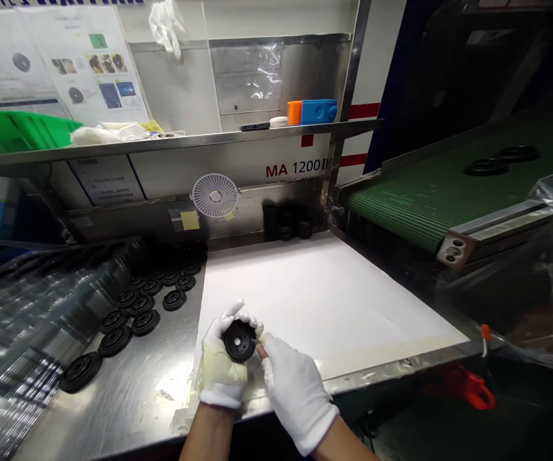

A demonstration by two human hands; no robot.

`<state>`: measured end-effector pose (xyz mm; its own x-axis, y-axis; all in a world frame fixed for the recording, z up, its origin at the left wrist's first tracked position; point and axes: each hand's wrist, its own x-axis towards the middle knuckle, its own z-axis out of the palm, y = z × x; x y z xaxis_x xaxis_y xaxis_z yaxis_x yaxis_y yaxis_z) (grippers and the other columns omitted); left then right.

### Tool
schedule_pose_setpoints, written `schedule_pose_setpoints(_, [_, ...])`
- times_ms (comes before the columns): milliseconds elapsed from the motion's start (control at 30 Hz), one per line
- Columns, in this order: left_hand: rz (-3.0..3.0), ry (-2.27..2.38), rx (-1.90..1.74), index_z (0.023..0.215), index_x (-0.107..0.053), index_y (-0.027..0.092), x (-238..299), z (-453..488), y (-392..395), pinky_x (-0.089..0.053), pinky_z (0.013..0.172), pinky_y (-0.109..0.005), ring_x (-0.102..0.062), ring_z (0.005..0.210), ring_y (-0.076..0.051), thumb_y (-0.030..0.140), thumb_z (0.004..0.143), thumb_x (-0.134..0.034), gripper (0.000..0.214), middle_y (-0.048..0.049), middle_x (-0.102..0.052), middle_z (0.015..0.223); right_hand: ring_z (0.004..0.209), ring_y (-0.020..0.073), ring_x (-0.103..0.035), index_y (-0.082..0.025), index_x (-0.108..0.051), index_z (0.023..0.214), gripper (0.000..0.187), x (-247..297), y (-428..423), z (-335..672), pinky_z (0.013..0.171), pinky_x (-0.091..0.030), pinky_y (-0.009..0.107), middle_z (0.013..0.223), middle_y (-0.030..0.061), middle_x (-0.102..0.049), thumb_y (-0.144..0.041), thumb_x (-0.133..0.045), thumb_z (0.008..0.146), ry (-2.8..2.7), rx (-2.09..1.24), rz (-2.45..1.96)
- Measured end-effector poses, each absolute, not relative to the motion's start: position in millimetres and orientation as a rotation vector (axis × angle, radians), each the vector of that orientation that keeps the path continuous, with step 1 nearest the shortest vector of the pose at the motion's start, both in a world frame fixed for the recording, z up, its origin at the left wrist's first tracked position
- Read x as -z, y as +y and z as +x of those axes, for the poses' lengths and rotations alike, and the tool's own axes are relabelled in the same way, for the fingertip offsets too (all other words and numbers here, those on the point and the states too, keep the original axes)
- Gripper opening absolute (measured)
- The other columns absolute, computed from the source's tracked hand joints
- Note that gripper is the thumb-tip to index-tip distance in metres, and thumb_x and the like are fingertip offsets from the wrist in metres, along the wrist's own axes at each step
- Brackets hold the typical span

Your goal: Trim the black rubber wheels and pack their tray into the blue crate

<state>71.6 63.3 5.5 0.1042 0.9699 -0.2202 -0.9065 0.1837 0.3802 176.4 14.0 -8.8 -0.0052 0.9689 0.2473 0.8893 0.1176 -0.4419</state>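
- The left grip (221,365), in a white cotton glove, was clamped around a black moulded disc (239,340), cupping it so the face with the central hole turned upward (being round, it showed no long axis).
- The right grip (295,390) touched the disc's rim; whether it was clamped, I cannot tell.
- The disc was held above a white paper sheet (324,301), near the front edge of the stainless counter (132,397).
- Matching discs (145,323) lay spaced in rows toward the counter's left side.
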Motion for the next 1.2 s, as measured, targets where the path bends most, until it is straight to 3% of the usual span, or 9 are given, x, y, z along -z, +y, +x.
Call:
schedule_pose_setpoints(167, [0.170,0.466,-1.527,0.098,-0.063,0.017,-3,80,67,-0.053,0.068,-0.028,-0.055,0.062,-0.011,0.007,0.069,-0.061,0.031,0.0010,-0.055,0.065,0.067,0.0174,-0.059,-0.025,-0.053,0.085,0.018,11,10,169,0.058,-0.023,0.031,0.075,-0.0019,-0.063,-0.026,-0.037,0.093,-1.910,-0.218,-1.775])
schedule_pose_setpoints(267, [0.217,0.491,-1.660,0.101,-0.062,0.019,-2,81,65,-0.053,0.079,-0.031,-0.058,0.068,-0.011,0.006,0.068,-0.062,0.036,0.0016,-0.058,0.070,0.066,0.0178,-0.060,-0.025,-0.054,0.085,0.017,8,6,162,0.058,-0.022,0.032,0.075,-0.0016,-0.064,-0.025,-0.038,0.092,-1.939,-0.204,-1.764])
schedule_pose_setpoints(400, [0.233,0.532,-1.526,0.108,-0.061,0.014,-5,73,58,-0.053,0.082,-0.040,-0.062,0.093,-0.024,0.017,0.072,-0.058,0.035,-0.0117,-0.065,0.095,0.064,0.0172,-0.059,-0.024,-0.055,0.085,0.019,5,8,166,0.056,-0.022,0.032,0.075,-0.0005,-0.065,-0.025,-0.038,0.092,-1.966,-0.178,-1.734])
schedule_pose_setpoints(467, [0.202,0.519,-1.372,0.109,-0.061,0.011,-6,69,57,-0.054,0.074,-0.043,-0.062,0.089,-0.027,0.019,0.072,-0.054,0.038,-0.0159,-0.064,0.093,0.067,0.0165,-0.060,-0.024,-0.056,0.089,0.018,5,10,171,0.057,-0.024,0.032,0.078,-0.0002,-0.065,-0.025,-0.038,0.092,-1.958,-0.182,-1.716])
schedule_pose_setpoints(567, [0.172,0.473,-1.351,0.100,-0.064,0.012,-7,68,59,-0.054,0.067,-0.034,-0.060,0.069,-0.018,0.014,0.071,-0.056,0.030,-0.0070,-0.060,0.072,0.068,0.0163,-0.060,-0.023,-0.056,0.089,0.018,10,10,173,0.059,-0.025,0.031,0.077,-0.0002,-0.065,-0.022,-0.038,0.091,-1.929,-0.198,-1.747])
schedule_pose_setpoints(667, [0.123,0.493,-1.466,0.090,-0.065,0.014,-6,75,63,-0.053,0.064,-0.027,-0.055,0.061,-0.011,0.006,0.071,-0.058,0.022,-0.0009,-0.055,0.064,0.066,0.0175,-0.060,-0.023,-0.056,0.086,0.017,12,5,167,0.057,-0.024,0.031,0.075,-0.0002,-0.065,-0.022,-0.039,0.090,-1.936,-0.221,-1.784])
schedule_pose_setpoints(767, [0.149,0.513,-1.572,0.095,-0.064,0.016,-5,79,63,-0.054,0.071,-0.026,-0.056,0.065,-0.010,0.001,0.069,-0.057,0.031,0.0000,-0.057,0.068,0.067,0.0189,-0.060,-0.024,-0.055,0.085,0.015,10,0,161,0.056,-0.022,0.032,0.077,0.0001,-0.065,-0.020,-0.040,0.087,-1.986,-0.229,-1.764])
schedule_pose_setpoints(933, [0.192,0.491,-1.367,0.106,-0.062,0.013,-8,71,57,-0.055,0.075,-0.041,-0.061,0.086,-0.024,0.014,0.072,-0.055,0.034,-0.0102,-0.062,0.087,0.067,0.0182,-0.060,-0.024,-0.055,0.087,0.019,8,3,168,0.057,-0.024,0.031,0.078,-0.0001,-0.065,-0.024,-0.037,0.090,-1.916,-0.253,-1.745])
schedule_pose_setpoints(1200, [0.117,0.395,-1.481,0.086,-0.065,0.013,-3,75,61,-0.053,0.074,-0.028,-0.054,0.065,-0.010,0.012,0.074,-0.063,0.013,-0.0004,-0.054,0.067,0.065,0.0181,-0.059,-0.023,-0.055,0.086,0.021,18,6,168,0.058,-0.026,0.031,0.074,-0.0002,-0.063,-0.026,-0.035,0.092,-1.867,-0.217,-1.749])
